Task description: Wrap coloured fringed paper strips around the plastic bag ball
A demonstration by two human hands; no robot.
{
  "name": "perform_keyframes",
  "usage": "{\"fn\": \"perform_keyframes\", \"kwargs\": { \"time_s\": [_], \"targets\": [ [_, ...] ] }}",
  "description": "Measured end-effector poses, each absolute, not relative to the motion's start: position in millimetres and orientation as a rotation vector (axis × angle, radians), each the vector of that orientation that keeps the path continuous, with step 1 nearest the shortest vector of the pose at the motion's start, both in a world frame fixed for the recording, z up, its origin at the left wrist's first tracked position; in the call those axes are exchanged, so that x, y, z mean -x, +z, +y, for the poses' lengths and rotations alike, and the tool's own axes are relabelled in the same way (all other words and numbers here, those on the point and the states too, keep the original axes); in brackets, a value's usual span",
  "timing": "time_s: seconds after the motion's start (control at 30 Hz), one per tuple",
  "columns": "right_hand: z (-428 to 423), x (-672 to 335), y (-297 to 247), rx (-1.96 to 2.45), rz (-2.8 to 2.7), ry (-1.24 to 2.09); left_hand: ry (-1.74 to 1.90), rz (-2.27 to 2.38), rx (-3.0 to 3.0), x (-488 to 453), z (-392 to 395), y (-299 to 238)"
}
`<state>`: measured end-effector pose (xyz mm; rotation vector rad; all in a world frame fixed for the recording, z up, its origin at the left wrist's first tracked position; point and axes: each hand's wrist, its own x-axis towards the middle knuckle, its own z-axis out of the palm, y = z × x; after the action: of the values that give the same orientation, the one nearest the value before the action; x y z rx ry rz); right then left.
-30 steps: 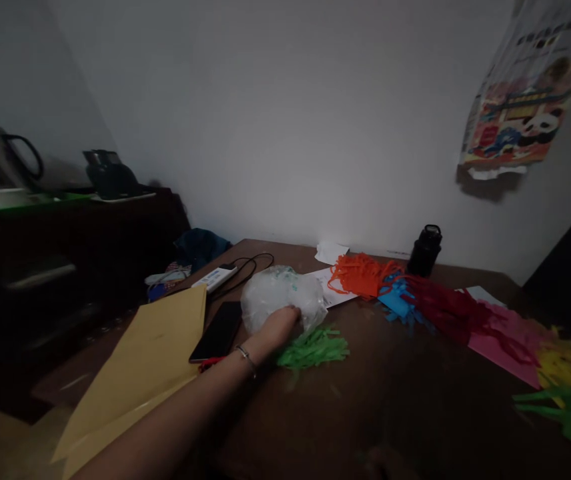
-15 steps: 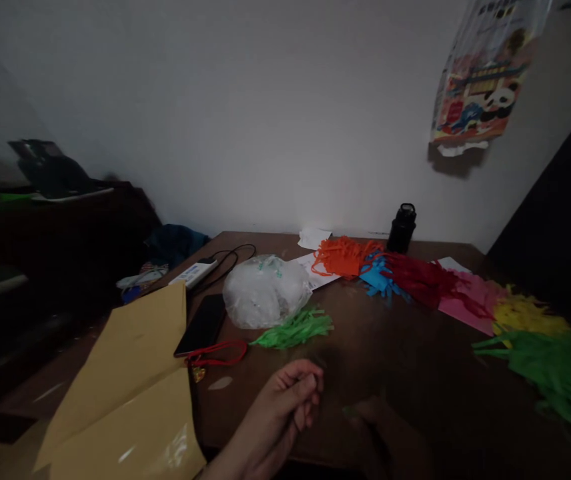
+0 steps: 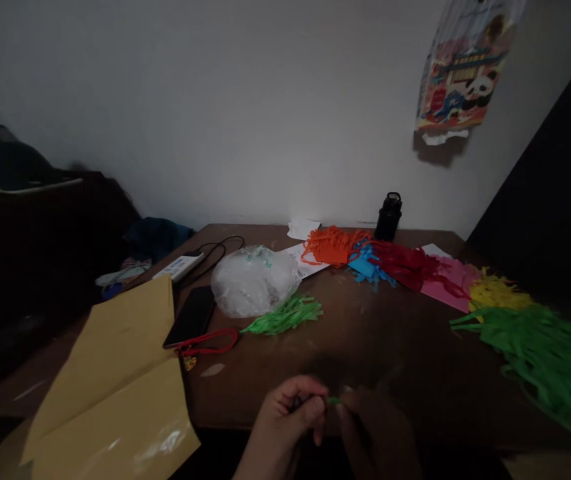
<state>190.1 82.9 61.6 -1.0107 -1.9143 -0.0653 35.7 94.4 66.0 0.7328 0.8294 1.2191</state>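
At the front edge of the brown table, my left hand (image 3: 290, 417) and my right hand (image 3: 373, 427) meet fingertip to fingertip. Between their pinched fingers shows a tiny piece of green paper (image 3: 334, 401); most of it is hidden. Shadow darkens my right hand. Beyond the hands lies a green paper tassel (image 3: 285, 316) with fringed strands, touching a clear plastic bag (image 3: 255, 283). A larger heap of green fringed paper (image 3: 545, 360) spreads at the right.
Orange fringe (image 3: 335, 247), blue fringe (image 3: 368, 263), dark red paper (image 3: 405, 267), pink paper (image 3: 448, 280) and yellow fringe (image 3: 498, 291) line the back right. A black bottle (image 3: 389, 217) stands behind. At left are a phone (image 3: 190, 317), a power strip (image 3: 180, 265) and a tan envelope (image 3: 115, 373).
My right hand has come in to meet my left hand, both pinching the green piece. My left hand has moved slightly lower in view. The camera has turned a little rightward.
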Motion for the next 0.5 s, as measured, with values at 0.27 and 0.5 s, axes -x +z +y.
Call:
{"fn": "perform_keyframes", "kwargs": {
  "time_s": [0.27, 0.5],
  "targets": [
    [81.2, -196.1, 63.1, 0.98, -2.021, 0.015, 1.246, 0.881, -1.039, -33.2, 90.1, 64.4],
    [78.3, -201.1, 64.8, 0.971, -2.037, 0.145, 1.146, 0.959, -1.232, -30.8, 87.8, 78.3]
  ]
}}
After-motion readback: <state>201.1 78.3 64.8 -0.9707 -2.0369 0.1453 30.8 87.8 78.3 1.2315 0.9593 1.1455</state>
